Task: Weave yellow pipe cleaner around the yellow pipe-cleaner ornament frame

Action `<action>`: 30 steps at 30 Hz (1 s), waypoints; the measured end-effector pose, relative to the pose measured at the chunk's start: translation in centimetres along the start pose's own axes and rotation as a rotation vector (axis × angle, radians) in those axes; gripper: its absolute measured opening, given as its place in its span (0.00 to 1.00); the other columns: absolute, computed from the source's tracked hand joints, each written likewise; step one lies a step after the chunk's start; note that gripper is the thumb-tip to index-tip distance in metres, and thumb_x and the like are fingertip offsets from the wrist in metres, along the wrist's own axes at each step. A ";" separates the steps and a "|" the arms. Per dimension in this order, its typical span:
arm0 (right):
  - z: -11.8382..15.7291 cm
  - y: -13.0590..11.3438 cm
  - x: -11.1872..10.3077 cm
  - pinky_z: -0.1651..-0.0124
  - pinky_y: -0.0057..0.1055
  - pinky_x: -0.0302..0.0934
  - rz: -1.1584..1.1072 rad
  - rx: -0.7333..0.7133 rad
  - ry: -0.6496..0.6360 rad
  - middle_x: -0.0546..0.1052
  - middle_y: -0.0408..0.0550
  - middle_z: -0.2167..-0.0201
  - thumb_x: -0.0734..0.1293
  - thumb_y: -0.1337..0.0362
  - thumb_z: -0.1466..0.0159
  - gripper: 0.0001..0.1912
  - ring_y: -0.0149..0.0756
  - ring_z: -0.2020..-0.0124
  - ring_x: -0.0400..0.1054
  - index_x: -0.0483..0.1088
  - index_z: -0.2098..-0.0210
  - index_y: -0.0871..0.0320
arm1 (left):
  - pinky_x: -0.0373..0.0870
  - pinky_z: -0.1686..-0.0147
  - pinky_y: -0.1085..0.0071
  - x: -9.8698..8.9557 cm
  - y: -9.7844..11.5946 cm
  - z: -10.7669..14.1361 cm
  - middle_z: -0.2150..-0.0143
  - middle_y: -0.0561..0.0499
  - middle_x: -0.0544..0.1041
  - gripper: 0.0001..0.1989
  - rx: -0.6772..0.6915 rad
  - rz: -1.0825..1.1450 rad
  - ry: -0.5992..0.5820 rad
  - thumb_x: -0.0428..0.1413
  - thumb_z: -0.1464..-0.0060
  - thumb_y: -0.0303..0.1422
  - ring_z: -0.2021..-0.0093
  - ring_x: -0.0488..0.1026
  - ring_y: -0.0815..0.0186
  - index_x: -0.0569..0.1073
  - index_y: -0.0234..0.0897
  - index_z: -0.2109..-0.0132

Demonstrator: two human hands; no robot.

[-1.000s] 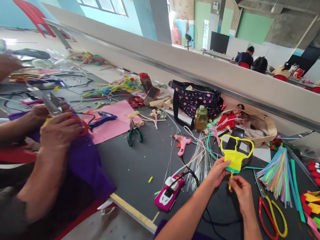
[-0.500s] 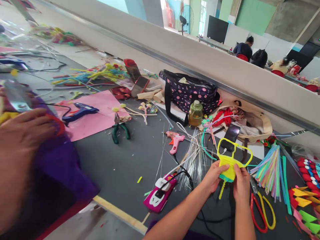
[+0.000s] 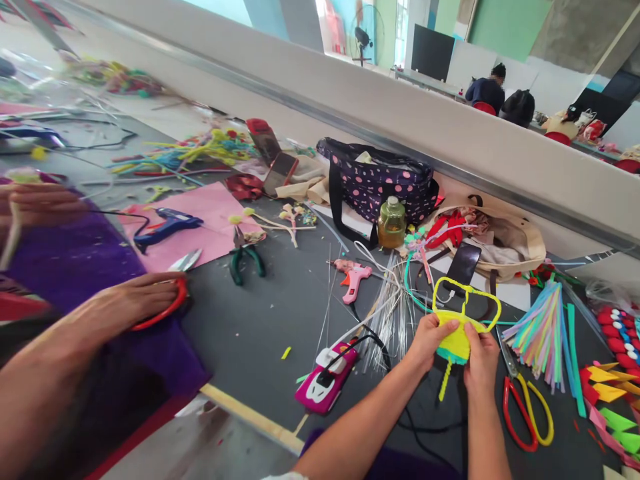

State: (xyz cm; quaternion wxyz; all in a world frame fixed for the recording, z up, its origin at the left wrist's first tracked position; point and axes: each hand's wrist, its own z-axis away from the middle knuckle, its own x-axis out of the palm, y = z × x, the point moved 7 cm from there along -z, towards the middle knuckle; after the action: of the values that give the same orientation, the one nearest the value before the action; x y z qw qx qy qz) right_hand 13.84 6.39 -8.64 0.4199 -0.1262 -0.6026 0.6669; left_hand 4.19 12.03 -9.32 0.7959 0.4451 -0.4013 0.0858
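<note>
A yellow pipe-cleaner figure (image 3: 454, 335) has two loops at the top, a flat body with a teal lower edge and a twisted tail hanging below. My left hand (image 3: 428, 341) pinches its left side, thumb across the front. On the right side, my right hand (image 3: 481, 352) grips it, thumb near the body's upper edge. Both hands hold it above the dark table, their rear fingers partly hidden. Just right of my right hand lie scissors (image 3: 530, 407) with one red and one yellow handle. Behind the figure rests a phone (image 3: 464, 265) with a white plug at its end.
At left, a co-worker's hand (image 3: 133, 300) holds red-handled scissors (image 3: 186, 260). Nearby are pliers (image 3: 245, 265), a pink glue gun (image 3: 354, 279), a magenta power strip (image 3: 327, 383) with cords, thin wires (image 3: 393, 320), a bottle (image 3: 392, 223) and pastel pipe cleaners (image 3: 540, 333).
The yellow figure stays in both my hands, almost unmoved. The co-worker's hand with the scissors has moved right and lower, and their other hand shows a pale stem. My view has shifted slightly.
</note>
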 end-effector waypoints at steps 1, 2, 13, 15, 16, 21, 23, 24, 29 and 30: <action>0.0 0.0 0.0 0.65 0.38 0.68 0.008 -0.012 -0.001 0.80 0.48 0.70 0.75 0.55 0.54 0.21 0.40 0.72 0.74 0.75 0.63 0.60 | 0.72 0.66 0.67 0.0 0.0 0.0 0.69 0.41 0.80 0.19 -0.010 0.004 0.005 0.68 0.63 0.37 0.72 0.76 0.60 0.78 0.28 0.64; -0.1 0.0 0.0 0.64 0.38 0.68 0.016 -0.017 -0.010 0.80 0.49 0.70 0.75 0.55 0.53 0.22 0.40 0.71 0.74 0.75 0.62 0.60 | 0.72 0.66 0.67 0.0 0.0 0.0 0.69 0.41 0.80 0.19 -0.023 0.009 0.011 0.68 0.63 0.37 0.71 0.76 0.60 0.78 0.28 0.64; 0.1 -0.2 0.1 0.66 0.33 0.66 0.074 -0.051 -0.089 0.77 0.47 0.71 0.73 0.55 0.50 0.17 0.37 0.70 0.71 0.72 0.67 0.60 | 0.68 0.74 0.73 -0.3 0.2 0.0 0.75 0.49 0.77 0.14 0.022 -0.012 0.097 0.67 0.61 0.36 0.76 0.73 0.66 0.73 0.32 0.70; 0.1 -0.2 -0.1 0.67 0.32 0.65 0.069 -0.054 -0.073 0.76 0.45 0.73 0.73 0.55 0.50 0.16 0.35 0.73 0.70 0.71 0.70 0.60 | 0.68 0.74 0.72 -0.3 0.2 0.0 0.75 0.49 0.77 0.14 0.016 -0.028 0.099 0.67 0.62 0.36 0.77 0.73 0.66 0.73 0.32 0.70; 0.1 -0.2 -0.2 0.68 0.32 0.65 0.066 -0.054 -0.065 0.76 0.44 0.74 0.73 0.55 0.50 0.15 0.34 0.74 0.69 0.71 0.71 0.60 | 0.68 0.74 0.72 -0.4 0.2 0.1 0.75 0.49 0.77 0.14 0.012 -0.033 0.100 0.67 0.62 0.36 0.77 0.73 0.66 0.73 0.32 0.71; -0.1 0.3 -0.5 0.70 0.30 0.63 0.064 -0.068 -0.056 0.74 0.42 0.77 0.73 0.55 0.50 0.15 0.33 0.76 0.67 0.70 0.73 0.60 | 0.67 0.76 0.72 -0.6 0.4 0.1 0.78 0.51 0.75 0.13 0.024 -0.059 0.129 0.67 0.63 0.34 0.79 0.72 0.67 0.73 0.32 0.73; -0.2 0.6 -0.3 0.70 0.30 0.63 0.052 -0.045 -0.086 0.74 0.42 0.76 0.74 0.55 0.50 0.15 0.33 0.76 0.68 0.71 0.73 0.60 | 0.65 0.77 0.74 -0.6 0.5 0.0 0.79 0.52 0.74 0.12 0.026 -0.053 0.128 0.66 0.63 0.33 0.80 0.71 0.68 0.72 0.33 0.74; -0.3 0.7 -0.2 0.69 0.31 0.63 0.045 -0.029 -0.103 0.75 0.42 0.76 0.74 0.55 0.50 0.15 0.33 0.75 0.68 0.71 0.72 0.60 | 0.64 0.77 0.74 -0.5 0.4 0.0 0.79 0.53 0.74 0.11 0.022 -0.034 0.115 0.66 0.62 0.33 0.80 0.70 0.69 0.72 0.33 0.74; -1.1 0.5 -1.2 0.68 0.32 0.64 0.053 -0.005 -0.100 0.78 0.47 0.70 0.72 0.51 0.48 0.19 0.36 0.71 0.71 0.73 0.65 0.60 | 0.69 0.64 0.69 0.7 -0.4 -0.4 0.67 0.45 0.79 0.17 -0.154 0.150 -0.062 0.61 0.53 0.41 0.67 0.77 0.61 0.76 0.31 0.61; -1.4 0.3 -1.7 0.69 0.31 0.63 0.074 -0.013 -0.079 0.78 0.47 0.69 0.70 0.48 0.47 0.21 0.36 0.72 0.70 0.73 0.63 0.60 | 0.69 0.60 0.66 1.1 -0.5 -0.4 0.64 0.42 0.80 0.20 -0.209 0.202 -0.125 0.58 0.50 0.44 0.62 0.77 0.58 0.75 0.30 0.58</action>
State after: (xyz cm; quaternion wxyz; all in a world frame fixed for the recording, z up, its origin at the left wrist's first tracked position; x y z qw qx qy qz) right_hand 15.70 6.14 -9.83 0.3699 -0.1246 -0.6179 0.6826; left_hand 5.40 11.77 -8.99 0.7987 0.3217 -0.4994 0.0956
